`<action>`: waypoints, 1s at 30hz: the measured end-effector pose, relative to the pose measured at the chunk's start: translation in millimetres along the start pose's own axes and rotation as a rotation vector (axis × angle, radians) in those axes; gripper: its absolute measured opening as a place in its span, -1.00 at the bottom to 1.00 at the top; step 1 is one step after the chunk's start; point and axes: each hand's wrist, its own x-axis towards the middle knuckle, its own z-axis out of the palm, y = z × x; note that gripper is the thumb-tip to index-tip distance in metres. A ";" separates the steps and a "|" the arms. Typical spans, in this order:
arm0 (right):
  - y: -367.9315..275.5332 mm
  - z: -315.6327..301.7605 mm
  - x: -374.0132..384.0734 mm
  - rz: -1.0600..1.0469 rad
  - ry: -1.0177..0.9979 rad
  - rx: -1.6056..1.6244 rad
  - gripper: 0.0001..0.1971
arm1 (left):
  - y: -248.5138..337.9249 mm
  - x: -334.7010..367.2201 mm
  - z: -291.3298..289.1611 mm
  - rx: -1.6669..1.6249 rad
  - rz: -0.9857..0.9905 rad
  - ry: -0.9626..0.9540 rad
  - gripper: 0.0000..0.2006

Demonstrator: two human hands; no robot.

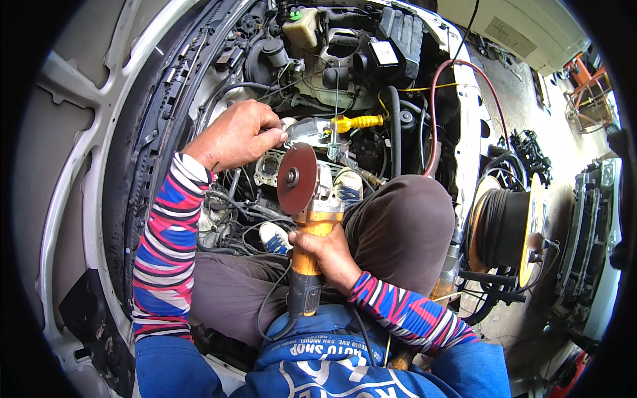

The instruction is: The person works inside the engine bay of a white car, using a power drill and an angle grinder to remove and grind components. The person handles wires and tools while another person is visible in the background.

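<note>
My right hand (328, 255) is wrapped round the yellow and black body of an angle grinder (309, 265), held upright before my lap. A reddish-brown disc (296, 178) is fitted at its top. My left hand (242, 134) is closed, thumb and forefinger pinched at the end of a work light with a yellow handle (358, 123) and a clear front (309, 129). The work light lies level over the engine bay, with a thin upright wire beside its handle. The exact grip of my left fingers is partly hidden. The grinder's cord (264, 315) loops down beside my lap.
I sit inside a car's engine bay, my sneakers (274, 237) among engine parts and hoses. A black plastic box (399, 36) and a cream reservoir (302, 28) stand at the far side. To the right are a red hose (434, 99) and a cable spool (501, 229).
</note>
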 end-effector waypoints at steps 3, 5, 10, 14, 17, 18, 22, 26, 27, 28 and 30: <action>-0.9 0.3 -0.2 0.006 -0.001 0.012 -0.65 | -0.5 -0.1 0.1 -0.019 0.017 0.004 -0.77; -1.3 0.7 -0.3 -0.003 -0.004 0.017 -0.64 | -1.7 -0.2 -0.3 -0.026 0.021 0.001 -0.78; -1.9 2.3 -1.3 0.014 0.010 0.069 -0.67 | -4.7 -2.1 1.2 -0.098 0.011 0.006 -0.80; -2.4 1.7 -0.8 0.003 -0.013 0.012 -0.61 | -7.9 -3.7 2.9 -0.130 0.029 0.030 -0.81; -0.9 0.6 0.2 -0.002 -0.020 0.007 -0.61 | -10.1 -4.1 5.0 -0.122 0.036 0.050 -0.81; -0.1 0.2 0.8 -0.007 -0.022 0.007 -0.61 | -10.4 -4.1 5.8 -0.117 0.038 0.057 -0.82; 2.8 -1.1 2.0 -0.034 -0.041 0.006 -0.62 | -8.3 -6.6 2.9 -0.208 0.023 0.101 -0.83; 0.6 -0.5 -0.9 -0.001 -0.033 0.020 -0.62 | -0.8 -20.7 -13.7 -0.394 0.027 0.178 -0.85; -0.7 -0.1 -1.9 -0.007 -0.028 0.013 -0.63 | 1.9 -25.9 -18.1 -0.446 0.031 0.212 -0.84; -2.0 0.2 -3.1 0.026 -0.027 0.030 -0.64 | 4.7 -31.0 -21.4 -0.486 0.046 0.248 -0.82; -4.5 0.8 -4.6 0.045 -0.038 0.044 -0.65 | 9.8 -39.9 -26.5 -0.582 0.047 0.290 -0.80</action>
